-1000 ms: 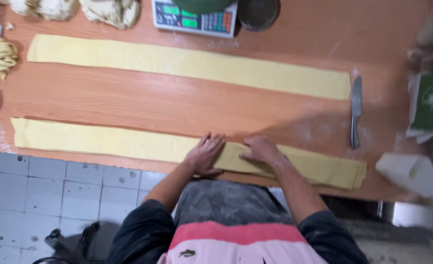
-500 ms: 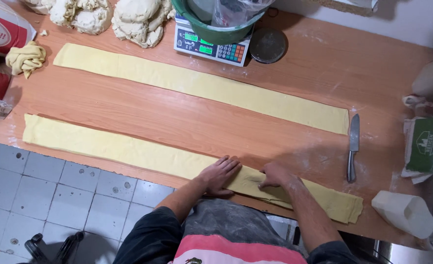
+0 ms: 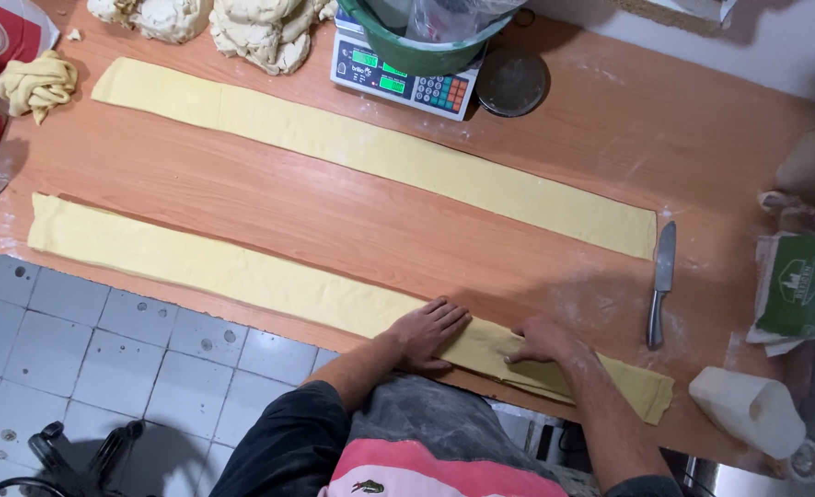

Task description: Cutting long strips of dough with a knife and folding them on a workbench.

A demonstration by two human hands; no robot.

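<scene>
Hands [image 3: 435, 333] still flat on dough strip [image 3: 242, 271]

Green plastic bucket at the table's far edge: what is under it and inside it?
The green plastic bucket sits on a white digital scale, covering its platform. Inside shows a clear plastic bag; the contents are hidden.

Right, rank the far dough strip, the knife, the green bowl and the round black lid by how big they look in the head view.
1. Far dough strip, by far the longest.
2. Green bowl, though the top edge cuts it off.
3. Knife and round black lid: too alike to rank, since the knife is longer but thin.
</scene>
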